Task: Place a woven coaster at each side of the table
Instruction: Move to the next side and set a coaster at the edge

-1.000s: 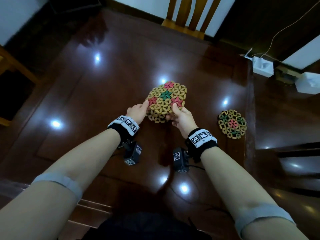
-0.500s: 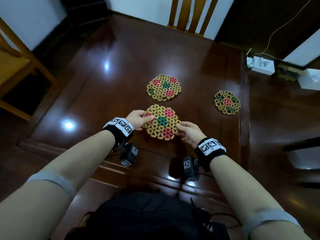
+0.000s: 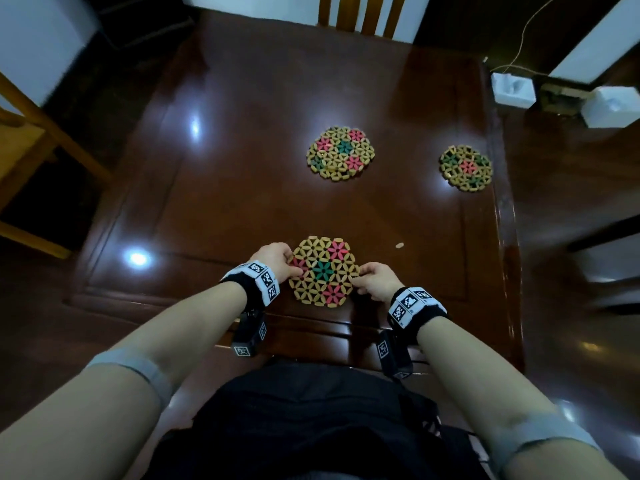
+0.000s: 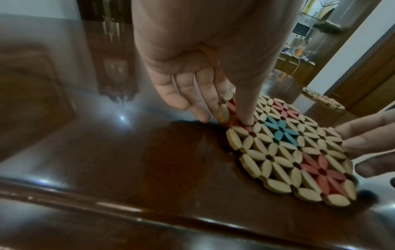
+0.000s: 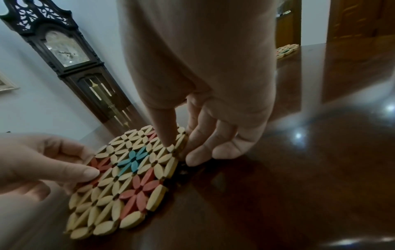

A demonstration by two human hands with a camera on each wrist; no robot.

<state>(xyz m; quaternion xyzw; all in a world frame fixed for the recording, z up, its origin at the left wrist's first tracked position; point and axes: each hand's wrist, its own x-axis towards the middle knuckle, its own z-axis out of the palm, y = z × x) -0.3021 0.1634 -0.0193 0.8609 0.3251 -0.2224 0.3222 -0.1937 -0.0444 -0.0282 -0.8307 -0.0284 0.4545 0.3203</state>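
A woven coaster (image 3: pixel 323 271) with pink and green flowers lies flat near the table's front edge. My left hand (image 3: pixel 277 259) pinches its left rim, thumb on top, fingers at the edge (image 4: pixel 226 116). My right hand (image 3: pixel 375 280) pinches its right rim the same way (image 5: pixel 182 152). The coaster (image 4: pixel 284 152) shows whole in both wrist views (image 5: pixel 119 186). A second coaster (image 3: pixel 340 152) lies at the table's middle. A third coaster (image 3: pixel 465 168) sits by the right edge.
The dark glossy table (image 3: pixel 242 202) has a raised rim. A small loose bead (image 3: pixel 400 245) lies right of the held coaster. A chair (image 3: pixel 360 15) stands at the far side, another (image 3: pixel 31 140) at the left. White boxes (image 3: pixel 512 90) sit beyond the right edge.
Both hands lifted the top coaster off the middle pile and drew it back to the near edge, lowering it onto the table. One coaster stayed in the middle.
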